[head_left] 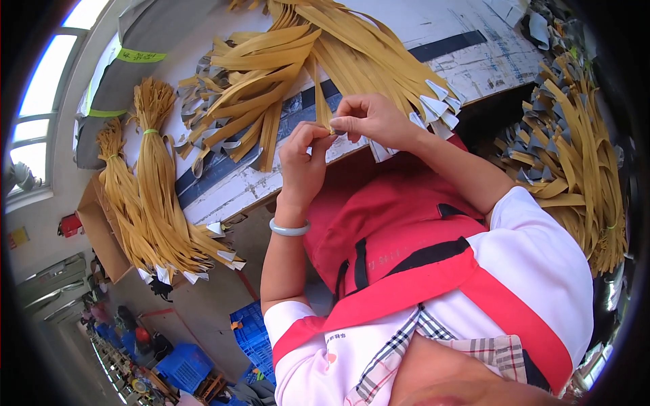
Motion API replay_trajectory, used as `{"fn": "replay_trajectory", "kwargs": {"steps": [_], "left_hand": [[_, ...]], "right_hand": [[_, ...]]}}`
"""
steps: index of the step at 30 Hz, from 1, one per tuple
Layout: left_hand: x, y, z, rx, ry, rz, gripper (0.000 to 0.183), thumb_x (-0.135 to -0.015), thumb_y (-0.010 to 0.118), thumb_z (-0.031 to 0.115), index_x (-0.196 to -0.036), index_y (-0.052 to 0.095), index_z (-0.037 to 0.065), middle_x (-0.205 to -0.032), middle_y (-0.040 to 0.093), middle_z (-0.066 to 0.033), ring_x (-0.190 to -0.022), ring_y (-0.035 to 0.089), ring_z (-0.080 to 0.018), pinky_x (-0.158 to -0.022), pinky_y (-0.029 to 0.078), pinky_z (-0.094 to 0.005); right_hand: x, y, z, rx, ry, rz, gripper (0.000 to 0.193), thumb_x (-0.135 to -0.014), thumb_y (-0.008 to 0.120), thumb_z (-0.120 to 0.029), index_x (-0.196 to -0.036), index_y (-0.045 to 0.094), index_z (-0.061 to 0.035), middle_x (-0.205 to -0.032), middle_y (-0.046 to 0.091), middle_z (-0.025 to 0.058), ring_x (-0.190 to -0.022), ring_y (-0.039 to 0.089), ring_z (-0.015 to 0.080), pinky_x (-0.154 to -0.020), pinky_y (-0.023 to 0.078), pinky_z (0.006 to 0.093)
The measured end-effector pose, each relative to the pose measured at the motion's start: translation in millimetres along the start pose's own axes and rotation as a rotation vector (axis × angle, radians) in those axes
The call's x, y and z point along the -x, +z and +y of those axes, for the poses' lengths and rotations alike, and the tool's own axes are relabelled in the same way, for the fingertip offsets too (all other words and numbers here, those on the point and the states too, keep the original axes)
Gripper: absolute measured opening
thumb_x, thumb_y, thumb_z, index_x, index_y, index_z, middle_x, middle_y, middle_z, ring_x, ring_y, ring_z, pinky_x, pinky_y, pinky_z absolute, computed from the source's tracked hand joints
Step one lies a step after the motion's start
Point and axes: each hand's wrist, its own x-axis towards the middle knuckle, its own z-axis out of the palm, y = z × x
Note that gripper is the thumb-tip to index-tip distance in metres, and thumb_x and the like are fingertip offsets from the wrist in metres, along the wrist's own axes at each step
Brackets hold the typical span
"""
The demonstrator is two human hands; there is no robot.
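Observation:
My left hand point(302, 159) and my right hand point(376, 120) meet at the table's front edge. Both pinch the near end of a tan strip point(321, 93), whose tip shows a bit of grey between my fingertips. The rest of this strip runs away from me toward the piles. Just beyond my left hand lies a loose pile of tan strips point(254, 71) with grey tips. Behind my right hand a larger fan of tan strips point(362, 51) reaches toward me, ending in white folded tips point(439, 105).
Tied bundles of tan strips point(150, 172) hang over the table's left end, beside a cardboard box point(103, 233). More strips with grey tips point(565, 145) are heaped at my right. The worn white table point(230, 196) carries a dark band. Blue crates point(254, 335) stand on the floor.

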Motion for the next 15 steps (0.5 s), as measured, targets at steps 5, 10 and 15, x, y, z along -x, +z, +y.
{"fn": "replay_trajectory", "kwargs": {"steps": [5, 10, 15], "left_hand": [[16.3, -55.1, -6.3, 0.018, -0.161, 0.438, 0.003, -0.092, 0.06, -0.004, -0.093, 0.058, -0.002, -0.091, 0.063, -0.0089, -0.07, 0.062, -0.0129, -0.061, 0.052, -0.025], [38.1, -107.5, -26.1, -0.271, -0.223, 0.713, 0.012, -0.096, 0.062, 0.003, -0.107, 0.061, -0.002, -0.099, 0.063, -0.008, -0.084, 0.06, -0.0119, -0.072, 0.051, -0.0235], [40.5, 7.4, 8.7, -0.32, -0.059, 0.046, 0.014, -0.084, 0.068, -0.003, -0.097, 0.067, 0.003, -0.102, 0.065, -0.0146, -0.092, 0.064, -0.0305, -0.079, 0.051, -0.0346]], "right_hand": [[3.1, -50.3, -2.7, 0.053, -0.136, 0.381, 0.024, -0.094, 0.068, -0.028, -0.085, 0.063, -0.0055, -0.076, 0.062, -0.0017, -0.064, 0.056, 0.0043, -0.058, 0.047, 0.0216], [40.9, -88.6, -19.6, 0.428, -0.123, 0.313, 0.018, -0.094, 0.067, -0.019, -0.086, 0.063, -0.0038, -0.077, 0.059, -0.0006, -0.068, 0.056, 0.0074, -0.065, 0.046, 0.0229], [58.7, -58.1, -9.9, 0.789, -0.179, 0.098, 0.017, -0.09, 0.069, -0.017, -0.089, 0.063, -0.001, -0.082, 0.062, 0.0105, -0.074, 0.058, 0.0256, -0.067, 0.047, 0.0335]]}}
